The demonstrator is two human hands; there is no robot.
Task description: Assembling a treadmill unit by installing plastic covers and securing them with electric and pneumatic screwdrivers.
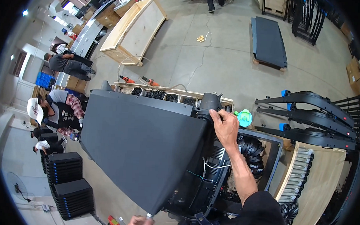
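A large dark grey belt-covered panel (138, 139), which looks like a treadmill deck, lies in front of me. My right hand (225, 128) reaches to its far right corner, fingers closed over the end of a black roller (206, 114). A black rounded cover (210, 101) sits just beyond those fingers. At the near corner, by the lower edge of the view, my left hand (141, 223) is closed around a small silver metal end (149, 216). Part of that hand is cut off. Beneath the panel's right side shows a black frame with a thin white cable (218, 166).
Behind the panel, a wooden tray (164, 95) holds several bins of screws and two orange power drills (150, 82). A green-lidded cup (244, 117) stands right of my hand. Across the panel, a co-worker (63, 111) touches its left edge. Black curved frames (307, 134) are at right.
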